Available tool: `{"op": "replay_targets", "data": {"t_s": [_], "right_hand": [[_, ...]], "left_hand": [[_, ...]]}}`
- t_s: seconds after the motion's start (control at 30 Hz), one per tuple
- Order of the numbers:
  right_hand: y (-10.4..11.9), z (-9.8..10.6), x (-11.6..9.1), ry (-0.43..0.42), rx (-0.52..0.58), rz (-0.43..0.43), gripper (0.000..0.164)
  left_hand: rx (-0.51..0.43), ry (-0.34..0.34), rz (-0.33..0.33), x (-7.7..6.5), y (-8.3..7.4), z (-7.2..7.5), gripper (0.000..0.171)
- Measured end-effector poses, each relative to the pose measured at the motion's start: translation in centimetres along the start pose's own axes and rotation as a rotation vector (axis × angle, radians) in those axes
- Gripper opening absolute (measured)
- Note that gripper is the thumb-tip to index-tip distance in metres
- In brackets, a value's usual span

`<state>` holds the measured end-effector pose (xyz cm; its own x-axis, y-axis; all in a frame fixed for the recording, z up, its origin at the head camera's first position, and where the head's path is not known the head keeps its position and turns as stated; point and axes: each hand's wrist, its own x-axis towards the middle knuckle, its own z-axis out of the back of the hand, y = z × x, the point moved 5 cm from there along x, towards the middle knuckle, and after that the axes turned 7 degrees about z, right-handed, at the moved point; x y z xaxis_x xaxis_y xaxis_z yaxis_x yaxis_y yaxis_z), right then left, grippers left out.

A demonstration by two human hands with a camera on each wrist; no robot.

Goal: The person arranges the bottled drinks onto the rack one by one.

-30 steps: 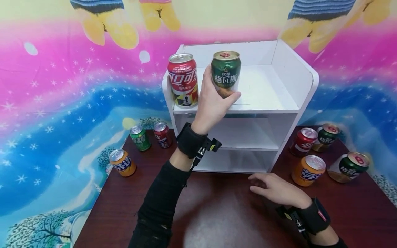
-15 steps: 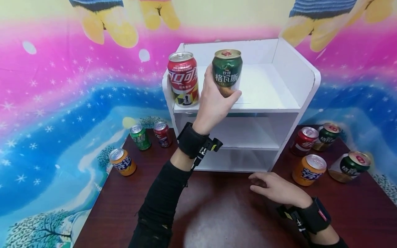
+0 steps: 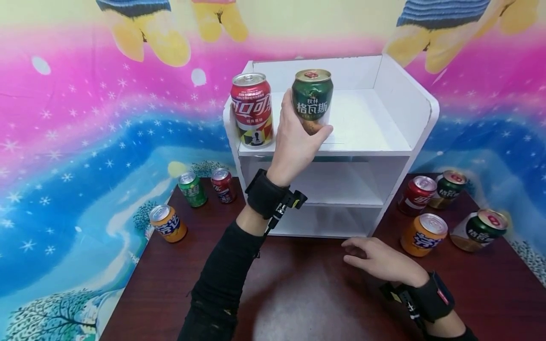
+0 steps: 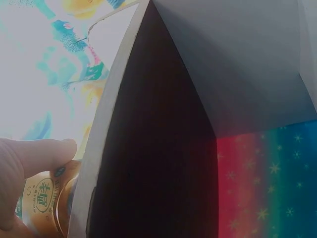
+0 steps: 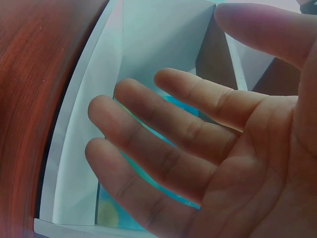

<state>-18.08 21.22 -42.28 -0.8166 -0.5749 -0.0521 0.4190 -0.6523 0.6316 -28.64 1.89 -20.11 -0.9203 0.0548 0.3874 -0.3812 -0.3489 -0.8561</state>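
My left hand grips a green and gold drink can at the top level of a white shelf unit. Its thumb lies across the can's lower front. In the left wrist view the can's gold lower part shows between thumb and fingers, right at the shelf board's edge. A red cola can stands upright to the left on the same level. My right hand is over the table before the unit, nearest to an orange can. The right wrist view shows its palm holding nothing, fingers loosely extended.
On the brown table, left of the unit, stand a green can, a dark red can and an orange can. To the right are a red can and two green-gold cans. A patterned backdrop hangs behind.
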Motion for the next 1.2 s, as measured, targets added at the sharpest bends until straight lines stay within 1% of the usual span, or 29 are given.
{"op": "replay_targets", "data": {"t_s": [0.23, 0.37, 0.63, 0.87, 0.93, 0.97, 1.03, 1.13, 1.2], "right_hand": [[0.2, 0.1, 0.0, 0.006, 0.009, -0.002, 0.043], [0.2, 0.1, 0.1, 0.011, 0.012, -0.011, 0.042], [0.2, 0.1, 0.0, 0.014, 0.030, -0.011, 0.040], [0.1, 0.0, 0.0, 0.016, 0.033, -0.015, 0.041], [0.2, 0.0, 0.0, 0.017, 0.031, -0.016, 0.042], [0.2, 0.0, 0.0, 0.017, 0.029, -0.016, 0.042], [0.3, 0.0, -0.1, 0.015, 0.028, -0.013, 0.042], [0.3, 0.0, -0.1, 0.010, 0.024, -0.006, 0.042], [0.4, 0.0, -0.2, 0.008, 0.025, -0.001, 0.041]], "left_hand": [[0.003, 0.009, 0.015, 0.0, -0.1, 0.0, 0.102], [0.000, 0.024, 0.008, -0.4, 0.0, 0.3, 0.102], [0.033, 0.056, -0.014, -2.4, 0.4, 0.8, 0.101], [0.075, 0.063, -0.046, -4.9, 1.0, 1.6, 0.098], [0.072, 0.057, -0.083, -5.8, 1.3, 1.9, 0.094], [0.066, 0.049, -0.115, -6.3, 1.5, 2.1, 0.091], [0.050, 0.023, -0.212, -7.3, 1.9, 2.6, 0.080], [0.023, -0.018, -0.363, -8.8, 2.8, 3.3, 0.057], [0.008, -0.024, -0.420, -9.8, 3.6, 3.6, 0.041]]}}
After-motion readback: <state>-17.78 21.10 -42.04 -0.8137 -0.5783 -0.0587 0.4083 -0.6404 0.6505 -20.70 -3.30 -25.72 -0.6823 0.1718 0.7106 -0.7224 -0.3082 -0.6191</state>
